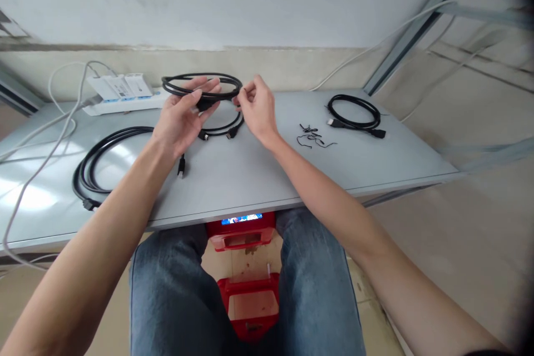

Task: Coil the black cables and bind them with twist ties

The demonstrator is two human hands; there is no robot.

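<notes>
A coil of black cable [230, 94] is held above the grey table, resting across the fingers of my left hand [177, 122]. That palm faces up, with a black connector lying by the fingers. My right hand [259, 108] pinches at the coil's right side; its fingertips hide whatever small thing is between them. Just below, another black cable [219, 133] lies looped on the table, two plugs showing. To the left is a larger black coil [89, 167], partly behind my left forearm. A further coiled cable [377, 114] lies at the right, near several thin black ties [311, 136].
At the back left, a white power strip [125, 105] carries white adapters [137, 84]. White cords [62, 139] run over the table's left side. The wall stands behind, and a metal post [411, 30] rises at the right. Red stools [246, 239] show below the table edge.
</notes>
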